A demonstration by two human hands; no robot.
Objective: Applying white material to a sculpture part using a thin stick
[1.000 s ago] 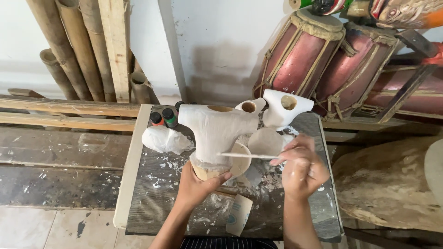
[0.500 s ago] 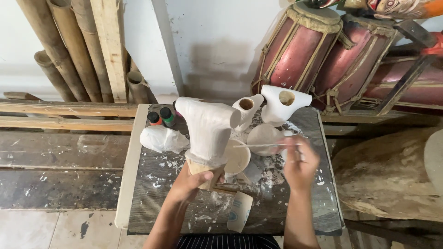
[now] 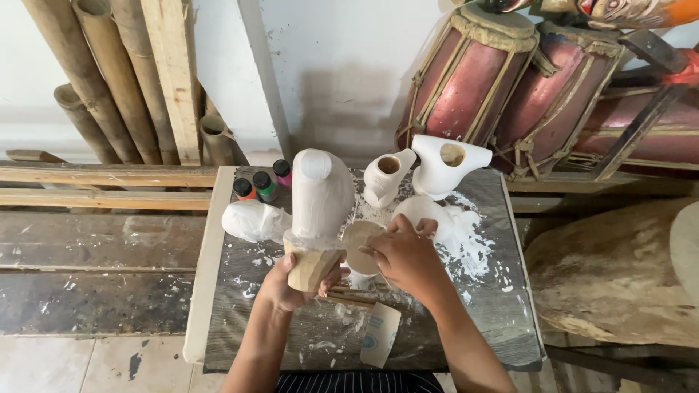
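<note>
My left hand (image 3: 291,285) grips the bare wooden base of a tall carved figure (image 3: 320,195), which is coated white above and held upright over the grey, paint-spattered table (image 3: 451,320). My right hand (image 3: 409,258) rests, fingers curled, at the rim of a small round tan bowl (image 3: 360,244) just right of the figure. The thin brush it held earlier is hidden under the fingers. A few brown sticks (image 3: 351,297) lie on the table below both hands.
Two white-coated carved pieces (image 3: 384,178) (image 3: 448,164), a white lump (image 3: 251,220) and three small paint bottles (image 3: 263,183) stand at the table's back. A paper cup (image 3: 380,335) lies near the front. Red drums (image 3: 473,80), bamboo poles (image 3: 87,87) and a log (image 3: 619,269) surround the table.
The figure has been turned from lying across to standing upright in my left hand. My right hand has moved left and down, from holding the brush out sideways to the bowl.
</note>
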